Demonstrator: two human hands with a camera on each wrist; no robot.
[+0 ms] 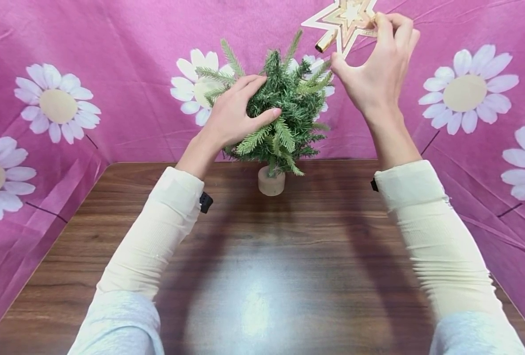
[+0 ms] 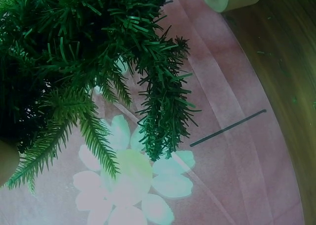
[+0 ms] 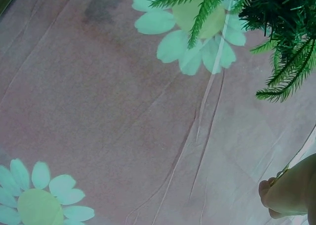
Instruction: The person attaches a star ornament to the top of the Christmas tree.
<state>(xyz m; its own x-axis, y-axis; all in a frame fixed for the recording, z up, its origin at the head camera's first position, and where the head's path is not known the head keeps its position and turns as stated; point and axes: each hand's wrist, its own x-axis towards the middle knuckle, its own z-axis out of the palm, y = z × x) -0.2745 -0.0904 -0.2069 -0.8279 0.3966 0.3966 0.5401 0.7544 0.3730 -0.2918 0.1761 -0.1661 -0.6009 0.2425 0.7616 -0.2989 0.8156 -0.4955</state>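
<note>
A small artificial Christmas tree [image 1: 299, 101] stands upright on its round wooden base [image 1: 271, 183] near the table's back edge. My left hand [image 1: 235, 111] rests against the tree's upper left side, fingers fairly straight and thumb spread across the front branches. Up and to the right of the tree, my right hand [image 1: 386, 69] pinches a gold star tree topper [image 1: 350, 18] by its right side. The topper's short gold tube points down and left, apart from the branches. In the right wrist view, the right hand's fingers [image 3: 291, 193] show at the lower right; most of the star is hidden there.
A brown wood-grain table [image 1: 289, 256] lies under both arms. Behind and at the sides hangs a pink cloth [image 1: 133, 84] printed with white daisies, close behind the tree. Each wrist wears a small black device [image 1: 206, 202] below a cream sleeve.
</note>
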